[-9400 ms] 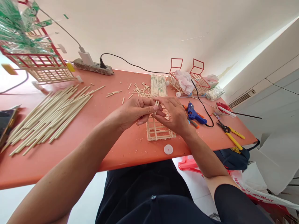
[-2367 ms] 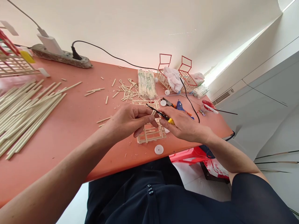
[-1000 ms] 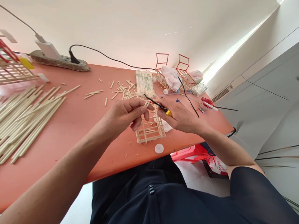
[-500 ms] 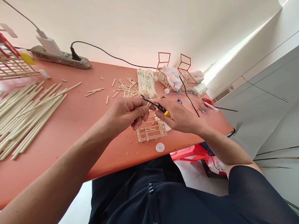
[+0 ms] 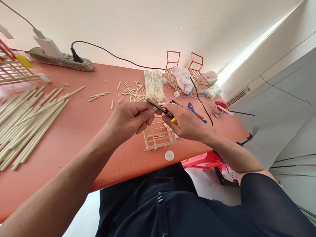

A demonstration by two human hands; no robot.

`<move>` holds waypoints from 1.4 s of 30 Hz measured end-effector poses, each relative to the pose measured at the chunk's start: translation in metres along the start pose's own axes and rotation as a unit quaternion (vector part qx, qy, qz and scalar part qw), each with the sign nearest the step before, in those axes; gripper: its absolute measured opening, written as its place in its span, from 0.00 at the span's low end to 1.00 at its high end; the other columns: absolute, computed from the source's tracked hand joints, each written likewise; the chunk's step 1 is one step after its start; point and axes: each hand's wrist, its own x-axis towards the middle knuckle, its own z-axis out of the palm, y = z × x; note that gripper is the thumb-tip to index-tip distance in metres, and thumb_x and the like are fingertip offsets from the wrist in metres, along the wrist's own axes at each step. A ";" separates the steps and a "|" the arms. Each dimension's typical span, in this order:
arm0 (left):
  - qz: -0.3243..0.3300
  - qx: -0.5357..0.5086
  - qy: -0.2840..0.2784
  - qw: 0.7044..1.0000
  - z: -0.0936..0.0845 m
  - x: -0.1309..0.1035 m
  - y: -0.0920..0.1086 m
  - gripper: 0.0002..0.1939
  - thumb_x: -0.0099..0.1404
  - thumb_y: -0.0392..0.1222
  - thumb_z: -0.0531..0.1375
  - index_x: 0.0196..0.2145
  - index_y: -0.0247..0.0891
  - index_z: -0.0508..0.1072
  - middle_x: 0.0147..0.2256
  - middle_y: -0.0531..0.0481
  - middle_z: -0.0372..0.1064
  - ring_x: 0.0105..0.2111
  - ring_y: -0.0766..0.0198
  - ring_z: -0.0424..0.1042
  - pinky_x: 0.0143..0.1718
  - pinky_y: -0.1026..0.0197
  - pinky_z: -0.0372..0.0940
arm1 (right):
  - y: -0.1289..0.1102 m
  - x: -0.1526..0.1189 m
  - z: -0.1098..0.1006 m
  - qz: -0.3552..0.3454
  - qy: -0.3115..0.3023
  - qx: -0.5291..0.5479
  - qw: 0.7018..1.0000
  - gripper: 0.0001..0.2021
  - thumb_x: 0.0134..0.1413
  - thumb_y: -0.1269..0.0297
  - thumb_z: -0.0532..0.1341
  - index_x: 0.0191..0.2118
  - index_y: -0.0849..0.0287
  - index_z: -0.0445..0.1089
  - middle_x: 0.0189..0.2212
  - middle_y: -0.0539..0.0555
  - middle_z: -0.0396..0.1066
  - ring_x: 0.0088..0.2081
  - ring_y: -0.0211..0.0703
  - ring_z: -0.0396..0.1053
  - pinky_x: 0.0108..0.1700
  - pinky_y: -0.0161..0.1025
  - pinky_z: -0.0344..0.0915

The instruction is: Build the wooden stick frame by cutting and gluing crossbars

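Observation:
My left hand [image 5: 138, 117] is closed, pinching a short pale wooden stick [image 5: 155, 108] between thumb and forefinger. My right hand [image 5: 184, 120] grips a long-jawed black cutting tool [image 5: 161, 109] by its yellow handle [image 5: 174, 120]. The tool lies across the stick, its tip reaching over the left fingers; whether its blades touch the wood I cannot tell. Below both hands a small frame of glued sticks [image 5: 155, 138] sits on the table, its far part hidden by my hands. A white disc [image 5: 169, 155] lies just in front of it.
Long sticks [image 5: 32, 125] are piled at left, short cut pieces [image 5: 134, 92] beside a bagged stick bundle [image 5: 154, 86]. A blue glue gun [image 5: 196, 113] lies right of my hand. Red-trimmed stick models [image 5: 197, 77], a black cable [image 5: 201, 102] and a power strip [image 5: 61, 61] line the back.
My right hand and the tool have shifted slightly left, and the tool looks more closed over the stick. More of the glue gun shows now. The view has moved a little.

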 end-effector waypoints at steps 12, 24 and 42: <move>-0.013 -0.087 -0.019 0.996 0.004 0.004 0.000 0.11 0.71 0.44 0.65 0.32 0.37 0.73 0.25 0.54 0.71 0.15 0.73 0.65 0.19 0.67 0.59 | 0.003 0.002 0.002 -0.010 0.007 0.083 0.996 0.19 0.77 0.53 0.53 0.59 0.58 0.72 0.53 0.60 0.79 0.51 0.49 0.74 0.54 0.43 0.66; 0.014 -0.115 -0.010 0.993 0.005 0.003 -0.005 0.08 0.71 0.41 0.63 0.34 0.36 0.76 0.26 0.53 0.73 0.14 0.73 0.66 0.18 0.68 0.58 | -0.006 0.004 -0.012 -0.026 -0.003 0.088 0.996 0.18 0.78 0.54 0.54 0.57 0.58 0.74 0.54 0.60 0.79 0.53 0.52 0.74 0.58 0.46 0.66; 0.027 -0.116 -0.008 0.993 0.006 0.003 -0.005 0.08 0.71 0.39 0.64 0.33 0.36 0.76 0.24 0.56 0.69 0.14 0.73 0.63 0.19 0.66 0.60 | -0.006 0.006 -0.003 0.010 0.017 0.089 0.996 0.16 0.77 0.53 0.52 0.48 0.59 0.71 0.40 0.56 0.75 0.40 0.45 0.69 0.46 0.41 0.61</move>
